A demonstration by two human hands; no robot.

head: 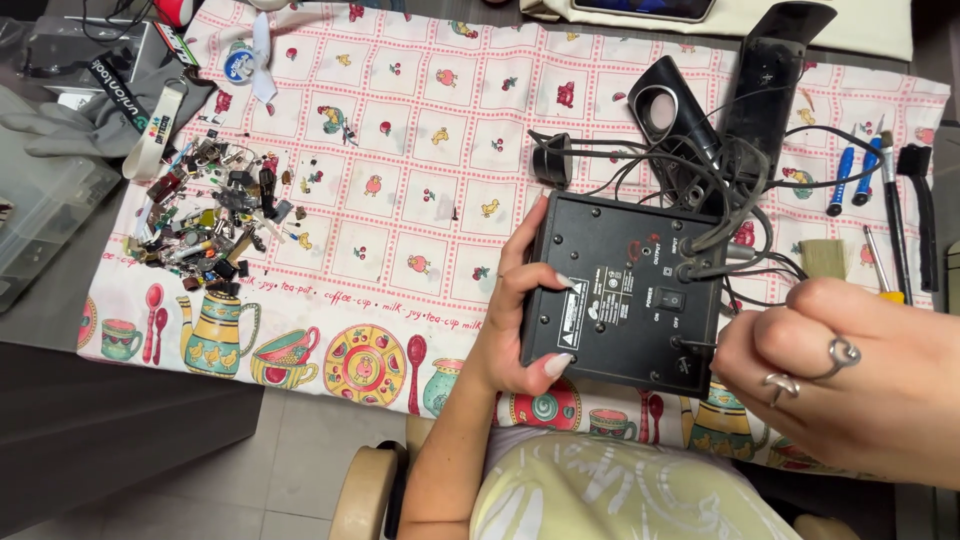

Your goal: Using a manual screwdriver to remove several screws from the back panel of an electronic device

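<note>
Your left hand [515, 320] clamps the left edge of the flat black rectangular plastic box [625, 290], thumb laid on its back panel and a pale-nailed fingertip hooked under its lower left corner, so that grip is closed on the box. The box lies back side up on the pink-checked printed cloth [400, 200] that covers the bench, near the front edge, right of centre, and sits between your 2 hands. Your right hand [850, 385], wearing 2 silver rings, is curled into a narrow grip at the box's lower right corner; its fingertips meet at a thin dark shaft [697, 344] resting on the panel there, but you cannot tell from this view exactly what they pinch. A tangle of black cables [700, 165] runs from the box's upper right corner up to 2 black plastic speaker shells [720, 95] lying just beyond it. To the right of the box lie blue-handled and black hand tools [880, 190]. Well apart, on the cloth's left side, a heap of small loose electronic parts [215, 215] is scattered, with a grey glove [90, 125] beside it.
</note>
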